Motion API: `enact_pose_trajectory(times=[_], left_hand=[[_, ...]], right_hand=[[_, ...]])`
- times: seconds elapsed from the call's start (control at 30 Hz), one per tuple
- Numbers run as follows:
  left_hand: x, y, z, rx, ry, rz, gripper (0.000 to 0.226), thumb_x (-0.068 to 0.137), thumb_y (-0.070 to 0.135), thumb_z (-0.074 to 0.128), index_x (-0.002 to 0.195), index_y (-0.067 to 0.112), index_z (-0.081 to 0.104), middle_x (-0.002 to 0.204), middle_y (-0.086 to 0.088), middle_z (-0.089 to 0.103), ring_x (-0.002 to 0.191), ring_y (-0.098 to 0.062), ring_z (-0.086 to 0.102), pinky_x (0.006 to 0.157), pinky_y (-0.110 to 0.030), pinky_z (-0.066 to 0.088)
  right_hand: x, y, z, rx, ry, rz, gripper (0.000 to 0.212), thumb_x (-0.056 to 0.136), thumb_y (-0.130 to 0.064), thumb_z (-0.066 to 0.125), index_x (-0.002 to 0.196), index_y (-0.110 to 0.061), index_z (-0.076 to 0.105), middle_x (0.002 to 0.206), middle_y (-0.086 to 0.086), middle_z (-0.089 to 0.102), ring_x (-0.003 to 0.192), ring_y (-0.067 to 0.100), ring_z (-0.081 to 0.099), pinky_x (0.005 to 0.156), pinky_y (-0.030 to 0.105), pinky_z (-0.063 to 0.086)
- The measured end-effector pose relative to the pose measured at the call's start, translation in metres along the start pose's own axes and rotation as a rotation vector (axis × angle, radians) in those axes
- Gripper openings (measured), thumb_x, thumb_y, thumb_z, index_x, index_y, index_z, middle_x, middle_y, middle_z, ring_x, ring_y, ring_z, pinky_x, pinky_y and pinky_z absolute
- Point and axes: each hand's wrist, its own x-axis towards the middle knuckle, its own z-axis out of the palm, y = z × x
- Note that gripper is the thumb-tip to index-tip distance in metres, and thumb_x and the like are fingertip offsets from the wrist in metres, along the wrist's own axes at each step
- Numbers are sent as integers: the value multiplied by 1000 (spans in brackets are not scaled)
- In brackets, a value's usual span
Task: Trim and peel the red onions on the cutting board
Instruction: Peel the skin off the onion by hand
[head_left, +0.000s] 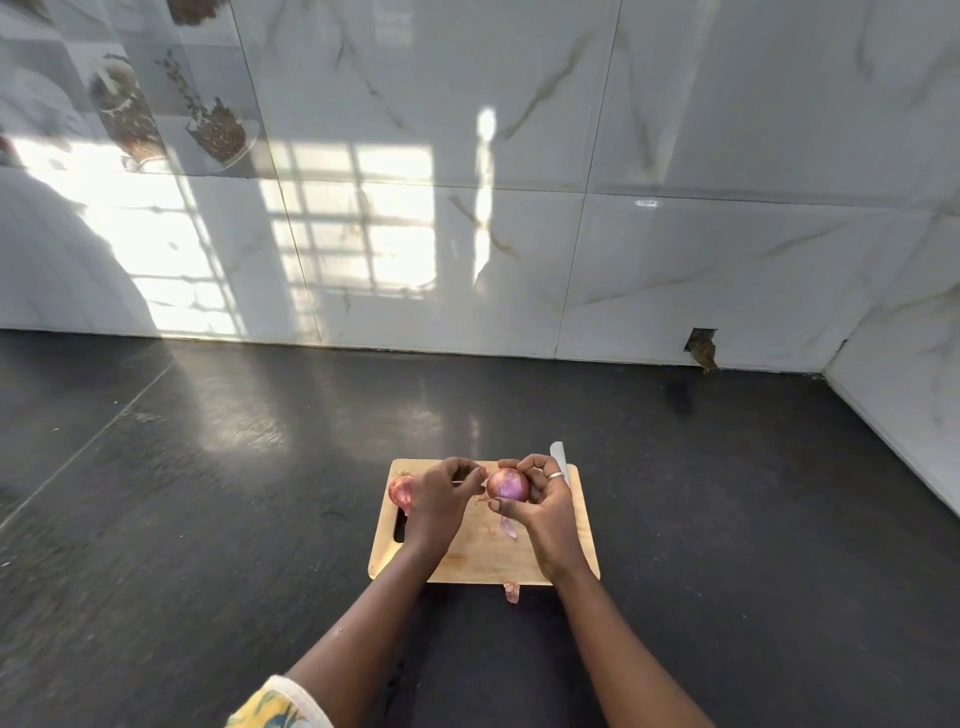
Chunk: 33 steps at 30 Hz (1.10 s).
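Observation:
A wooden cutting board (478, 556) lies on the dark counter. Above it my right hand (540, 506) grips a red onion (508, 484) with curled fingers and thumb. My left hand (441, 499) pinches a strip of papery skin (482, 473) at the onion's left side. A second red onion (401, 491) lies on the board's far left corner, partly hidden behind my left hand. A pale knife blade (560, 460) sticks out behind my right hand at the board's far right; its handle is hidden.
Loose peel pieces lie on the board (509, 527) and one scrap (511, 592) on the counter just off the front edge. The black counter (208, 493) stretches wide to both sides. A marble-tiled wall (519, 208) rises behind and at the right.

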Motion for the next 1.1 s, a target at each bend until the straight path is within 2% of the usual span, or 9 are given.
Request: enact_pose_trajectory(times=[0.13,0.27,0.37,0.47,0.53,0.6,0.67,0.8,1.1], left_hand=[[1,-12,0,14,-20,-73,9,88,19,60,87,12,66,70,6,67,67,-3,66,75,-32,56],[0,-20,1,87,-71,-103,15,88,17,60,95,8,69,72,3,68,67,-7,64,79,-29,54],[-2,-22,0,147,-136,-76,24,87,8,57,108,12,68,96,-1,72,89,-10,63,87,-20,45],[-2,-20,0,147,-172,-70,29,87,4,54,112,13,66,114,-1,66,111,-12,57,98,-18,37],[-2,-17,0,84,-142,-61,21,85,9,61,105,11,70,107,-2,70,103,-11,62,92,-14,41],[-3,-13,-1,-24,-82,-60,16,81,18,68,95,12,73,91,-1,73,84,-7,65,77,-11,45],[-3,-9,-1,-126,-47,-90,12,80,20,69,89,14,74,81,2,73,76,-8,66,74,-18,51],[-4,0,2,-479,-158,-251,25,84,11,63,109,5,66,96,-7,72,92,-14,67,85,-30,54],[-4,4,4,-565,-184,-260,28,84,7,63,111,-1,62,94,-10,71,88,-18,69,76,-21,56]], right_hand=[[-1,1,0,-24,7,-5,57,59,14,78,101,-16,53,112,13,65,106,27,62,86,33,54],[-3,2,-1,-22,11,6,52,61,12,78,101,-14,57,109,9,63,102,26,62,83,32,53],[-3,0,-1,12,20,27,52,61,8,80,101,-14,55,101,7,60,94,22,62,80,30,52],[-4,-2,1,65,62,42,51,63,11,78,99,-14,53,97,5,60,92,21,61,76,25,54],[-4,-4,2,84,72,47,49,64,14,76,98,-13,52,96,5,61,91,21,61,69,19,53],[-6,-6,3,99,77,39,48,65,15,75,98,-13,53,96,5,62,91,21,62,67,16,52],[-6,-7,3,110,79,28,48,66,16,74,99,-13,54,99,5,62,92,19,62,67,17,52],[-6,-7,3,115,44,38,52,67,17,72,107,-11,56,105,4,62,94,15,64,69,18,53],[-1,-6,1,66,-13,62,53,65,19,72,107,-11,61,99,7,68,86,13,68,70,23,56]])
